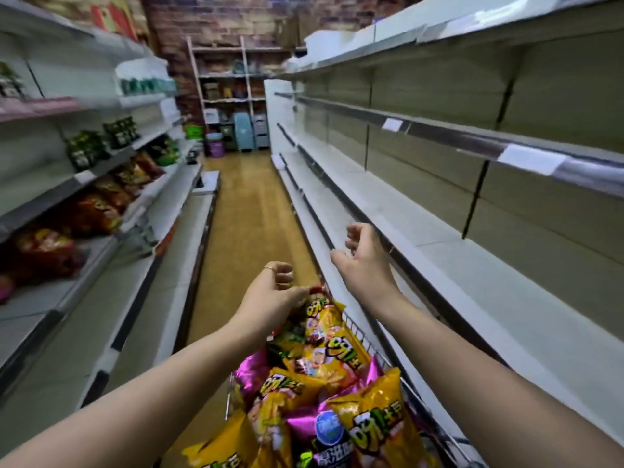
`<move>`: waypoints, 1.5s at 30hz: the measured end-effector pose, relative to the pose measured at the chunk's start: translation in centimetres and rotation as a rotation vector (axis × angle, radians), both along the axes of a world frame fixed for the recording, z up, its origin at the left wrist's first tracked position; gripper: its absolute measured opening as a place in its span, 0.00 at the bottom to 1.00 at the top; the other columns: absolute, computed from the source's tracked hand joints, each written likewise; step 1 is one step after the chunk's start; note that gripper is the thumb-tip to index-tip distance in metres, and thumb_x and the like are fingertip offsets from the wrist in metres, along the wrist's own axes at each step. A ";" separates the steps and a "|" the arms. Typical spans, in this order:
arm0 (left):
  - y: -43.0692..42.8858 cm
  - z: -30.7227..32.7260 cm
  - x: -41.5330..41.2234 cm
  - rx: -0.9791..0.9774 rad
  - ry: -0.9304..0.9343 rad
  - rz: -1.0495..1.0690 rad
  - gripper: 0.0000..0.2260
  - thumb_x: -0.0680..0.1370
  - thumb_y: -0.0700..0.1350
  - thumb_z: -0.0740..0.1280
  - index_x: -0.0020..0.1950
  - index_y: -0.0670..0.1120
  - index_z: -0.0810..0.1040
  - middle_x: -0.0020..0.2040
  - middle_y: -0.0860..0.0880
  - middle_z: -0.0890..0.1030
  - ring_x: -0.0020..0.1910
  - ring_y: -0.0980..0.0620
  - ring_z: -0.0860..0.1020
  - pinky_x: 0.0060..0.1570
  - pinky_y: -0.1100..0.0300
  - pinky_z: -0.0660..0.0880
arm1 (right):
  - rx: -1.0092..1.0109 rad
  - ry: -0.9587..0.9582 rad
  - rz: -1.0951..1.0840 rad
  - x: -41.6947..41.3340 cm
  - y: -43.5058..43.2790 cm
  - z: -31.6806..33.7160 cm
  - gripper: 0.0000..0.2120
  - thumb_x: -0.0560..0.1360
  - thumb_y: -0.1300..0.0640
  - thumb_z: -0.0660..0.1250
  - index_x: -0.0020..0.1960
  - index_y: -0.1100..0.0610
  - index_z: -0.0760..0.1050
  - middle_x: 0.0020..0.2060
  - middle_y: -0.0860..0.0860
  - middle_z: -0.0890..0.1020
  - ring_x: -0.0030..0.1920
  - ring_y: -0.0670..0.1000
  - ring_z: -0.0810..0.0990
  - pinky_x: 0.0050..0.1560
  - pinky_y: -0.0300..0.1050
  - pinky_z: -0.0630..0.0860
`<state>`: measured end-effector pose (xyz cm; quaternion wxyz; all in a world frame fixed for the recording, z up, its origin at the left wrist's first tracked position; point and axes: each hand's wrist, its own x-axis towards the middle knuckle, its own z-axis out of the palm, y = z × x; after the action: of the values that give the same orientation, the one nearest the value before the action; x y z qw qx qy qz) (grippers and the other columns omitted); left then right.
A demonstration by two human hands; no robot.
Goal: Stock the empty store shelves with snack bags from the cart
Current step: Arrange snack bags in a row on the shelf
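Filling the cart (381, 358), snack bags (324, 349) lie just beneath left grip (273, 292).

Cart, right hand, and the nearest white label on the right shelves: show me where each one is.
cart (366, 332): head view, wire wall on its right side.
right hand (366, 265): head view, back of the hand.
white label (531, 161): head view, middle of the label.

Cart (366, 332) mostly buried under bags (337, 363), near end cut off at bottom edge w/ both forearms. Left hand (270, 292) fingertips hidden at a bag top, can't tell if pinching. Left-side goods (98, 211) motion-blurred, back rack (233, 96) items too small to ID, tags (531, 159) unreadable.
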<state>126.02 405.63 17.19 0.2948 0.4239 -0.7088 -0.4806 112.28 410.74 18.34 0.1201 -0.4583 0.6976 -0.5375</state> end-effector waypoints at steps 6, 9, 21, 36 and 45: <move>-4.0 -4.2 2.8 0.140 -0.039 0.081 0.16 0.75 0.39 0.69 0.62 0.43 0.71 0.55 0.45 0.75 0.53 0.49 0.76 0.46 0.60 0.75 | 0.190 -0.094 0.037 1.9 -5.4 -5.9 0.21 0.75 0.58 0.63 0.66 0.57 0.63 0.63 0.53 0.69 0.61 0.50 0.71 0.64 0.49 0.70; -5.4 -6.5 3.2 0.219 -0.062 0.122 0.17 0.75 0.38 0.69 0.62 0.42 0.71 0.56 0.44 0.75 0.54 0.47 0.76 0.54 0.53 0.76 | 0.287 -0.125 0.040 2.0 -7.6 -8.9 0.22 0.74 0.58 0.63 0.66 0.57 0.63 0.62 0.54 0.71 0.62 0.52 0.72 0.63 0.52 0.71; -9.2 -14.9 2.7 0.440 -0.086 0.278 0.11 0.76 0.39 0.67 0.57 0.45 0.72 0.47 0.49 0.76 0.41 0.56 0.75 0.38 0.63 0.72 | 0.614 -0.314 0.070 2.1 -17.5 -21.9 0.28 0.74 0.51 0.67 0.67 0.64 0.62 0.62 0.59 0.72 0.57 0.56 0.73 0.51 0.44 0.70; -10.2 -18.5 3.1 0.542 -0.108 0.317 0.10 0.77 0.39 0.66 0.58 0.43 0.71 0.42 0.51 0.76 0.35 0.57 0.74 0.24 0.73 0.69 | 0.678 -0.611 -0.098 3.2 -24.9 -30.4 0.42 0.70 0.53 0.73 0.73 0.63 0.51 0.68 0.61 0.68 0.66 0.61 0.69 0.65 0.53 0.68; -10.0 -17.6 2.4 0.492 -0.156 0.272 0.11 0.77 0.41 0.66 0.58 0.45 0.71 0.51 0.47 0.78 0.41 0.53 0.76 0.38 0.63 0.71 | 0.439 -0.681 -0.138 -0.5 -20.8 -28.3 0.16 0.73 0.62 0.66 0.60 0.60 0.69 0.49 0.54 0.77 0.49 0.54 0.76 0.47 0.44 0.70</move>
<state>128.37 395.61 -0.44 0.1895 0.6096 -0.5279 -0.5601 111.79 389.98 -9.95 0.4027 -0.1699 0.7453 -0.5036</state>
